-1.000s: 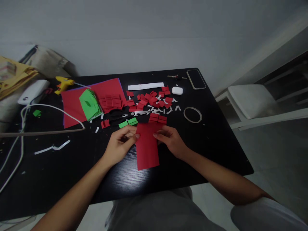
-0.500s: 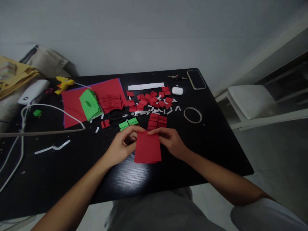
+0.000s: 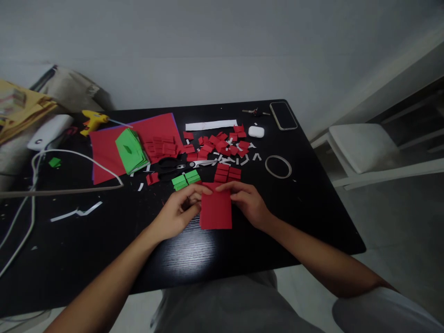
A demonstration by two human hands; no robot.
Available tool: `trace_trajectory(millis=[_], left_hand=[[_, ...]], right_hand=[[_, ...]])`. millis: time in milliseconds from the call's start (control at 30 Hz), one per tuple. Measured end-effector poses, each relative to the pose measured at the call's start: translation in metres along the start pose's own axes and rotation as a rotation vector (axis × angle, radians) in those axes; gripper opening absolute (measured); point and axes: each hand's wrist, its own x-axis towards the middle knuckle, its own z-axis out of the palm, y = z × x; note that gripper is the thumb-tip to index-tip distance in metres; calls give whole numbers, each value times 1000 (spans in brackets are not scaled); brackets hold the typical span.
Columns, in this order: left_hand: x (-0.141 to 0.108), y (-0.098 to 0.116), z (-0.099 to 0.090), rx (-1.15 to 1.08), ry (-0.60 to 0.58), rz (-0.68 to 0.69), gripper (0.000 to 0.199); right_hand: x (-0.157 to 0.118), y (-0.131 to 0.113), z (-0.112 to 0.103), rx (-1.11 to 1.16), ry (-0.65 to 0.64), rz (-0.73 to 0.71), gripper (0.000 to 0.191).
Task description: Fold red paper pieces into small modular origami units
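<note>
pale grey wall (image 3: 222,69) backs a black table (image 3: 294,222) strewn with paper. at its near side, between both hands, is a red card (image 3: 216,210), its longer axis seeming to run from the person's body toward the wall. it looks doubled over, a second layer peeping out along the left edge, though the fold itself is partly hidden by fingers. the left hand (image 3: 182,208) pinches it at the far left corner, thumb by the side edge; the right hand (image 3: 249,203) grasps the far right corner. the card thus lies on the body side of both sets of fingertips, neither hand clearly nearer, its near edge free. just beyond are green pieces (image 3: 179,181) to the left and red pieces (image 3: 222,172) to the right, then scissors (image 3: 204,163). well apart, a ring (image 3: 290,167) lies to the right and a glue gun (image 3: 93,121) at far left.
</note>
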Motion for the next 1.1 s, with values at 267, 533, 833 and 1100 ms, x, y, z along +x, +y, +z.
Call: trace_trajectory(millis=[267, 533, 833, 1100], left_hand=[[2, -6, -25, 475, 564, 158, 10], [10, -15, -31, 956, 282, 211, 19], [12, -9, -44, 909, 397, 162, 22], [45, 6, -79, 1254, 537, -85, 32]], right_hand=[[2, 1, 1, -271, 125, -22, 17], [4, 6, 0, -347, 116, -44, 18], [6, 8, -3, -339, 167, -64, 23], [6, 8, 0, -332, 136, -86, 20]])
